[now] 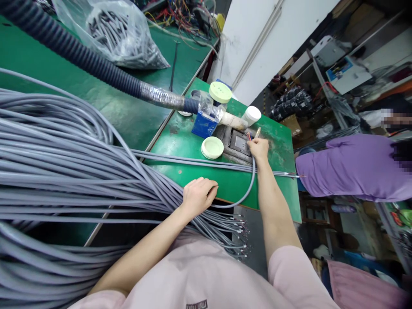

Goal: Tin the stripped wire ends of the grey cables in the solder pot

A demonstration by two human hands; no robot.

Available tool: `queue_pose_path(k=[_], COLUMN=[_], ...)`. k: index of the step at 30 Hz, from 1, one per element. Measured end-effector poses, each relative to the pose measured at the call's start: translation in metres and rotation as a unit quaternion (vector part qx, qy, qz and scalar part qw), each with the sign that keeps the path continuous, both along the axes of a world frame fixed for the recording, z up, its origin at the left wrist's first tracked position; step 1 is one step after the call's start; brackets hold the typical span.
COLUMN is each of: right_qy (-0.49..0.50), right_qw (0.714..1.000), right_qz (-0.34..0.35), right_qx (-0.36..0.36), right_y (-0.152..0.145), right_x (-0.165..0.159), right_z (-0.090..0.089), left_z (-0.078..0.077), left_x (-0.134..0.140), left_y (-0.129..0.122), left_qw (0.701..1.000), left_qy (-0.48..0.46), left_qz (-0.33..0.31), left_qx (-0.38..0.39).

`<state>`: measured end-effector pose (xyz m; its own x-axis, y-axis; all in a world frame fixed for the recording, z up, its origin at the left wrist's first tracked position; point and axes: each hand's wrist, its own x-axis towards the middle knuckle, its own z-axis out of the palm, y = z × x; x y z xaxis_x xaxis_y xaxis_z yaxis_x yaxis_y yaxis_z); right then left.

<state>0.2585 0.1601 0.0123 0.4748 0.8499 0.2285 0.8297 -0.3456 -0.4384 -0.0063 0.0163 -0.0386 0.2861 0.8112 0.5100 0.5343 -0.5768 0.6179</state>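
Observation:
My right hand (259,149) pinches a grey cable (250,189) near its end. Thin bare-tipped wires (249,137) stick out of that end, red among them, over a square metal pot (240,143) with a shiny grey surface, which looks like a solder pot. From my hand the cable loops down and back towards my left hand (198,196). That hand is curled closed at the table edge, over a thick bundle of grey cables (154,184); whatever its fingers hold is hidden. Several more cables (193,161) lie across the green table between my hands and the pot.
A black corrugated hose (106,71) ends in a pale nozzle (233,121) beside the pot. Around it stand a blue box (204,124), a pale green lid (220,91), a shallow tub (212,148) and a white jar (251,115). A person in purple (350,167) is at right.

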Motion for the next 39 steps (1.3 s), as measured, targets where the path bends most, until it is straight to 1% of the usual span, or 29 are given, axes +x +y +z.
queue_pose_path(k=[5, 9, 11, 13, 14, 16, 17, 18, 19, 21, 23, 25, 26, 28, 31, 34, 36, 39], right_qy=[0.02, 0.052, 0.072, 0.127, 0.169, 0.273, 0.314, 0.352, 0.39, 0.452, 0.496, 0.526, 0.539, 0.559, 0.578, 0.603, 0.619, 0.632], right_qw=[1.0, 0.998, 0.996, 0.988, 0.979, 0.95, 0.935, 0.92, 0.904, 0.872, 0.846, 0.827, 0.82, 0.806, 0.793, 0.776, 0.764, 0.752], right_qz=[-0.001, 0.009, 0.02, 0.04, 0.054, 0.071, 0.073, 0.068, 0.064, 0.058, 0.059, 0.059, 0.06, 0.066, 0.085, 0.096, 0.106, 0.134], right_qx=[0.011, 0.039, 0.052, 0.077, 0.096, 0.136, 0.149, 0.158, 0.162, 0.179, 0.187, 0.187, 0.186, 0.183, 0.171, 0.158, 0.147, 0.128], right_y=[-0.003, -0.016, -0.032, -0.054, -0.066, -0.094, -0.107, -0.12, -0.131, -0.15, -0.164, -0.172, -0.175, -0.178, -0.181, -0.181, -0.182, -0.187], right_x=[0.0, 0.001, -0.002, -0.009, -0.015, -0.03, -0.039, -0.049, -0.059, -0.079, -0.098, -0.112, -0.118, -0.126, -0.131, -0.133, -0.134, -0.133], right_z=[0.002, 0.013, 0.021, 0.026, 0.028, 0.028, 0.025, 0.022, 0.017, 0.008, 0.0, -0.004, -0.004, -0.003, -0.002, -0.005, -0.008, -0.008], left_z=[0.001, 0.002, 0.003, 0.004, 0.005, 0.007, 0.009, 0.011, 0.013, 0.018, 0.022, 0.024, 0.024, 0.023, 0.021, 0.019, 0.017, 0.018], left_x=[0.0, 0.0, -0.001, -0.001, -0.002, 0.0, 0.001, 0.004, 0.007, 0.016, 0.028, 0.04, 0.045, 0.052, 0.055, 0.053, 0.051, 0.045], left_y=[0.0, 0.0, 0.0, 0.0, 0.0, 0.0, 0.0, 0.0, 0.0, -0.001, -0.004, -0.008, -0.01, -0.014, -0.017, -0.018, -0.018, -0.014], left_qw=[1.0, 1.0, 1.0, 0.999, 0.998, 0.992, 0.982, 0.966, 0.944, 0.887, 0.831, 0.787, 0.771, 0.753, 0.749, 0.759, 0.775, 0.809], left_qy=[0.002, -0.001, -0.003, -0.014, -0.028, -0.093, -0.144, -0.202, -0.26, -0.358, -0.424, -0.47, -0.489, -0.519, -0.539, -0.54, -0.533, -0.505], left_qz=[-0.002, -0.007, -0.012, -0.017, -0.02, -0.025, -0.029, -0.036, -0.044, -0.072, -0.107, -0.129, -0.128, -0.11, -0.089, -0.078, -0.071, -0.061], left_qx=[-0.011, -0.017, -0.022, -0.033, -0.044, -0.087, -0.119, -0.158, -0.2, -0.282, -0.343, -0.379, -0.387, -0.388, -0.375, -0.355, -0.332, -0.293])
